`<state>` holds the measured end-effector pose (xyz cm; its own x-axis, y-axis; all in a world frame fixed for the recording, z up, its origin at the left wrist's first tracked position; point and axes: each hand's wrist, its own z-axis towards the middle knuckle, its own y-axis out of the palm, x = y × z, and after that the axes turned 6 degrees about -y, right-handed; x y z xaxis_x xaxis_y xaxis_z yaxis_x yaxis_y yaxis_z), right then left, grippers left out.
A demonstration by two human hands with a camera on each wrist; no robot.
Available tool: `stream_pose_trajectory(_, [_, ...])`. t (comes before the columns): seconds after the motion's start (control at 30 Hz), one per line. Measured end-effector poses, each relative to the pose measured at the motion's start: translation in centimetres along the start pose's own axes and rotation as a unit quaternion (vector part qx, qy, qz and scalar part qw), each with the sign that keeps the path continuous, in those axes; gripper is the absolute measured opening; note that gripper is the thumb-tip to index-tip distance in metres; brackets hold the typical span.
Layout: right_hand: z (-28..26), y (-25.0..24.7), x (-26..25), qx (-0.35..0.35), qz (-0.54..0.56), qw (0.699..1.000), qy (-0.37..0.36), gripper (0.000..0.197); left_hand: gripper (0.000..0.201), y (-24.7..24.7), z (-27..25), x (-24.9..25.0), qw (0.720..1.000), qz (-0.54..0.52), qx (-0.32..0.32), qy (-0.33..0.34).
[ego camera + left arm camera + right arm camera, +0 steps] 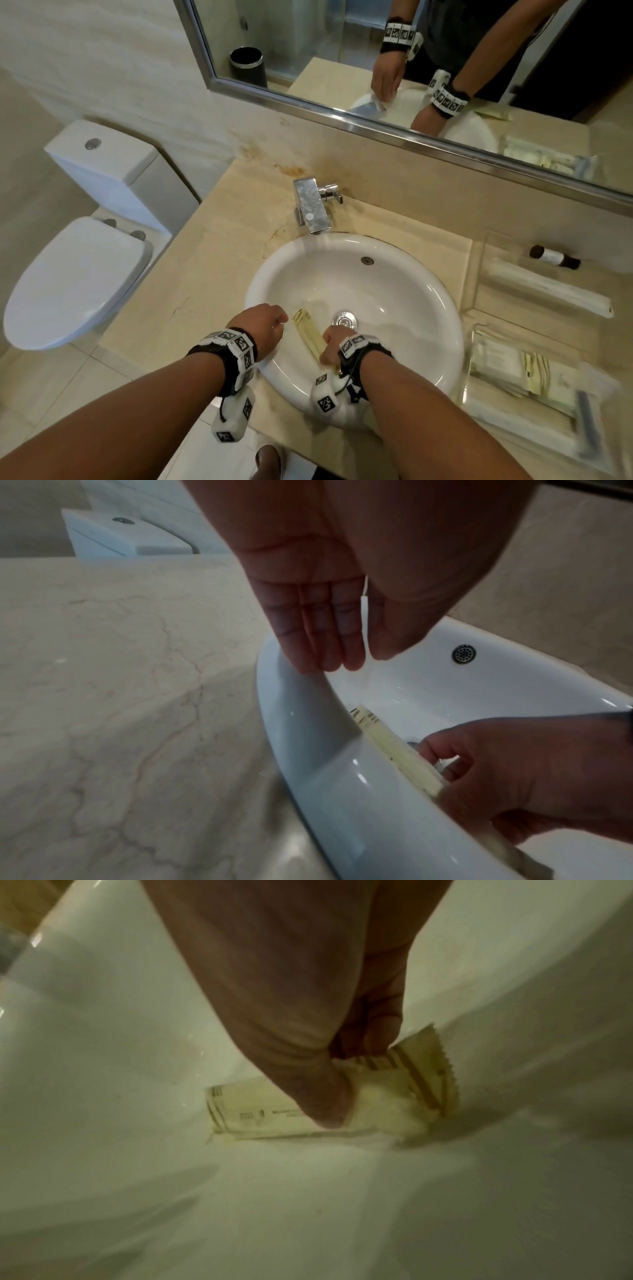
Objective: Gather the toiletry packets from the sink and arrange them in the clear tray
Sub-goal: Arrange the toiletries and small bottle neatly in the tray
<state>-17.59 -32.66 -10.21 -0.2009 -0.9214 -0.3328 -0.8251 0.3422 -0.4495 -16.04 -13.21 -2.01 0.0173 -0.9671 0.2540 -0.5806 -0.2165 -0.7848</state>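
Nearest the head camera, the right hand (337,346) is seen low in the round white ceramic sink (428,363), its thumb and fingers pinched on the near end of a long, pale yellow paper toiletry packet (308,334) with brown stripes and a serrated edge. That packet is laid against the basin's near-left slope, left of the chrome drain (344,320). To the left, the left hand (263,330) is held over the rim with straight, relaxed fingers, a thin white strip showing between fingers and thumb; whether it is gripped cannot be told. On the beige marble counter (212,274), at the right, the clear plastic tray (479,397) already holds similar packets. The packet is judged light, thin and easily creased, and possibly slick on glazed ceramic; it is best pinched at the flat sealed end.
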Motion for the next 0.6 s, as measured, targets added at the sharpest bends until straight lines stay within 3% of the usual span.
stream_pose_trajectory(0.1, [-2.4, -1.5, 0.1, -0.012, -0.029, 0.999, -0.031, 0.009, 0.032, 0.2, 0.0, 0.8, 1.0, 0.011, -0.015, 0.008])
stream_pose_trajectory(0.27, [-6.2, -3.4, 2.2, 0.066, 0.019, 0.995, -0.071, 0.015, 0.032, 0.7, -0.1, 4.2, 0.997, 0.03, -0.041, 0.053])
stream_pose_trajectory(0.33, [-8.1, -3.6, 3.9, 0.093, 0.056, 0.992, -0.058, 0.021, 0.031, 1.2, -0.6, 6.1, 0.994, 0.041, -0.056, 0.08])
stream_pose_trajectory(0.47, [-11.8, -2.8, 7.3, 0.154, 0.148, 0.976, -0.041, 0.016, 0.035, 2.6, -1.5, 9.9, 0.98, 0.09, -0.097, 0.151])
stream_pose_trajectory(0.6, [-15.8, -1.1, 10.0, 0.206, 0.206, 0.956, -0.008, 0.018, 0.037, 4.4, -2.8, 13.3, 0.951, 0.164, -0.133, 0.227])
